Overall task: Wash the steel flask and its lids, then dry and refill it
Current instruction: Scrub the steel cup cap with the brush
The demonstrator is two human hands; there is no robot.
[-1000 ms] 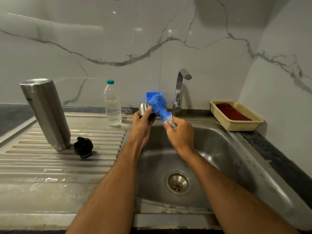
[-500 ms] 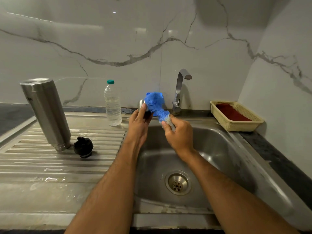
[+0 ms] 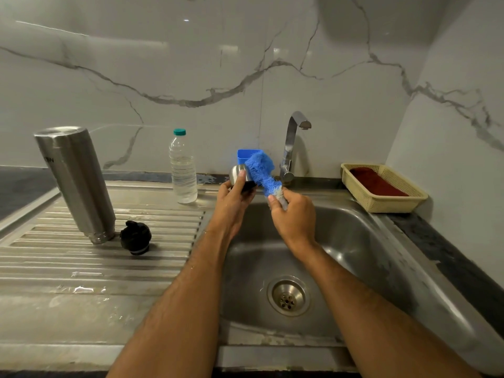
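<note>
1. Two bare hands are over the far edge of the sink (image 3: pixel 362 241). The left hand (image 3: pixel 234 203) is wrapped around one steel cup lid (image 3: pixel 240 174), thumb pressed on its side, with its open end turned right toward the brush.
2. The right hand (image 3: pixel 294 216) is clenched on the pale handle of one blue bristle brush (image 3: pixel 263 170), whose bristles press against the lid's open end.
3. One steel flask (image 3: pixel 75 181) stands mouth-down on the ribbed draining board (image 3: pixel 95 268) at the left, leaning a little and well apart from the hands.
4. One black stopper lid (image 3: pixel 135 237) sits just right of the flask's mouth. That makes two lids in all, one held and one resting.
5. One clear plastic bottle (image 3: pixel 183 173) with a teal cap stands at the far edge of the board; I cannot tell its water level.
6. One blue tub (image 3: pixel 244 156) stands behind the brush, its contents hidden.
7. One cream basket (image 3: pixel 381 203) at the far right holds one dark red cloth (image 3: pixel 377 184).
8. One tap (image 3: pixel 293 143) rises behind the basin, with no water running. One drain (image 3: pixel 289 296) sits at the basin's near floor.
</note>
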